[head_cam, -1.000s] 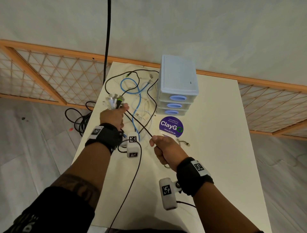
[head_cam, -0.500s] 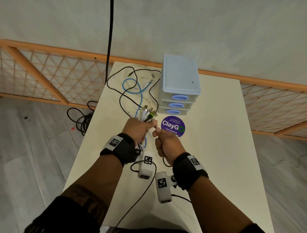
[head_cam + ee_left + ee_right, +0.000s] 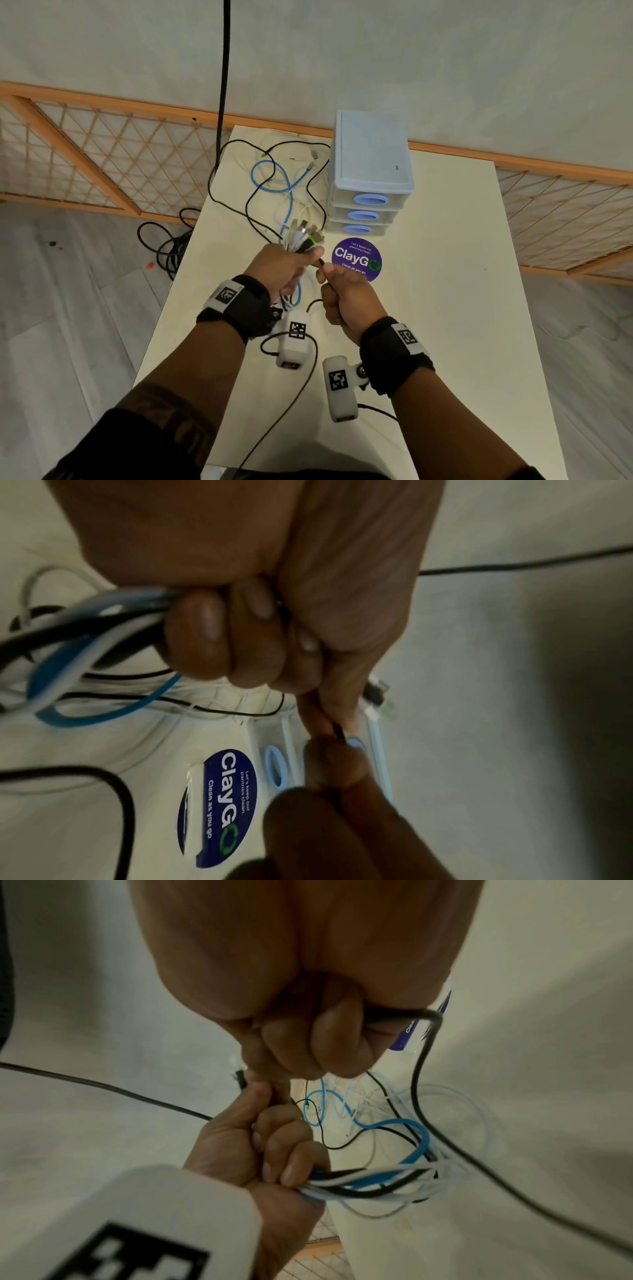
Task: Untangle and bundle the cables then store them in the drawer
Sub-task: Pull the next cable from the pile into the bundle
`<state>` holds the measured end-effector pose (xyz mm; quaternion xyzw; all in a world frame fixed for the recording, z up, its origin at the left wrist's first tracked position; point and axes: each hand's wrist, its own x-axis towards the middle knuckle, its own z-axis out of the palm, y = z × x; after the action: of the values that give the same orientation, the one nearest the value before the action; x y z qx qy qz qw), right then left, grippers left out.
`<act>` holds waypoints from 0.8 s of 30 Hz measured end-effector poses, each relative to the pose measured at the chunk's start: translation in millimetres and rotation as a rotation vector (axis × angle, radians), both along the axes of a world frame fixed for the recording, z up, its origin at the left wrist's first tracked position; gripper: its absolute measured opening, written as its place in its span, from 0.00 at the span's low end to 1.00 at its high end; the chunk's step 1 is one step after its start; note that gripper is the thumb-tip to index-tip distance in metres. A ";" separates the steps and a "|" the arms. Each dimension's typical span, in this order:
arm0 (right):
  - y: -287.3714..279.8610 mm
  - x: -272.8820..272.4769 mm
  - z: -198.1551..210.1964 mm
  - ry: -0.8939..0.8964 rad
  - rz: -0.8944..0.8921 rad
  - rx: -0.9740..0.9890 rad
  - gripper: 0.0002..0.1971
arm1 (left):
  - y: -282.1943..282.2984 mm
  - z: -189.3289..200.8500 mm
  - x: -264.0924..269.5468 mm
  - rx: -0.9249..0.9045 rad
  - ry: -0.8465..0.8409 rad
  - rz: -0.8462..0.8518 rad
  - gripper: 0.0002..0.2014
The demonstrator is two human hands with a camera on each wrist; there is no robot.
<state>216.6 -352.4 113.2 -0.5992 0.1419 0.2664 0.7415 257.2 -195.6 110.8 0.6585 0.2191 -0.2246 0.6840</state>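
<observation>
My left hand point(image 3: 284, 265) grips a bunch of cables point(image 3: 303, 236) near their plug ends, which fan out above the fist; blue, white and black strands trail from it point(image 3: 369, 1180) point(image 3: 85, 631). My right hand point(image 3: 342, 294) is fisted right beside it and pinches a black cable point(image 3: 321, 262) that runs between the two hands and loops out of the fist point(image 3: 424, 1047). The rest of the cables point(image 3: 281, 178) lie tangled on the far left of the white table point(image 3: 445, 308). A pale blue three-drawer unit point(image 3: 370, 178) stands at the back, all drawers closed.
A round purple ClayGo sticker point(image 3: 356, 260) lies in front of the drawers. A thick black cord point(image 3: 222, 85) hangs down past the table's back left corner to a coil on the floor point(image 3: 168, 246). An orange lattice fence point(image 3: 102, 161) runs behind the table.
My left hand has carried the cable bunch right and nearer, from the table's left edge to the sticker. The right hand has closed the gap, so both fists now meet.
</observation>
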 end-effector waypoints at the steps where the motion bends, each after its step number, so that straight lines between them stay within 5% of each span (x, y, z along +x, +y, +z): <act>1: 1.0 0.1 -1.1 0.008 -0.008 0.004 0.15 | -2.4 -1.6 1.1 0.022 -0.012 0.017 0.20; 5: -0.3 -1.8 -5.6 -0.026 0.039 -0.024 0.15 | -4.7 1.5 17.2 0.155 -0.055 0.244 0.19; 9: -11.2 -16.1 -11.2 -0.064 0.109 -0.077 0.18 | 35.0 -3.4 46.1 0.101 0.000 0.564 0.17; 11: -13.0 -19.7 -13.2 -0.072 0.103 -0.115 0.19 | 44.3 -5.1 47.0 0.086 0.006 0.516 0.15; 17: -3.8 -1.8 -14.5 -0.081 -0.008 -0.124 0.18 | -8.8 -0.3 0.5 0.001 0.045 -0.104 0.12; 21: -2.1 5.0 -10.7 -0.062 0.001 -0.145 0.17 | -17.9 -4.2 3.8 0.068 -0.039 -0.071 0.14; 24: -2.8 6.2 -9.5 -0.059 0.018 -0.096 0.16 | -13.1 0.9 17.6 0.121 -0.045 0.150 0.12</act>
<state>222.8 -355.2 103.8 -0.6430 0.1270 0.2481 0.7133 274.7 -208.8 111.7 0.6854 0.2655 -0.1443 0.6625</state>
